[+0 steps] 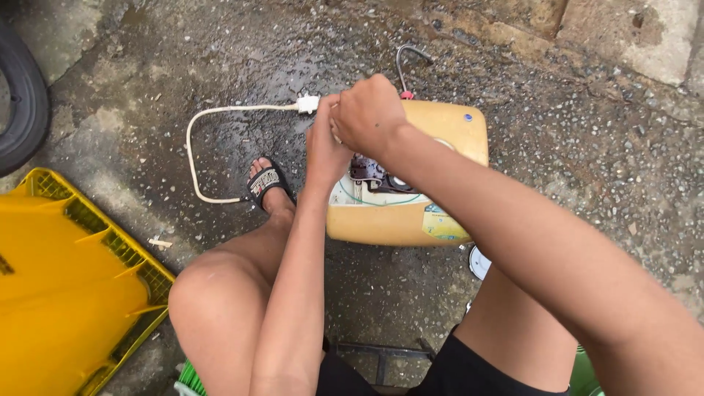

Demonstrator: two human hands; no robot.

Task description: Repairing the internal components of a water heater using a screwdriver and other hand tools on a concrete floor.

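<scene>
Fingers of your right hand (pixel 367 114) clenched, left hand (pixel 324 150) curled beside it, both gripping white cord (pixel 220 110) near its plug (pixel 308 103), over open yellow appliance casing (pixel 440 132). Sandaled foot (pixel 268 183) left of casing.

Your right hand (pixel 370 114) covers your left hand's (pixel 325 150) fingertips; grip on white cable (pixel 220 110) cannot be judged. Your forearms hide most of open inside of yellow casing (pixel 440 125); dark parts (pixel 374 174) there too small to tell apart. Black tyre (pixel 26 95) cut by left edge. Yellow crate (pixel 66 286) runs off left and near edges. White round thing (pixel 479 262) near casing mostly behind your right leg.
</scene>
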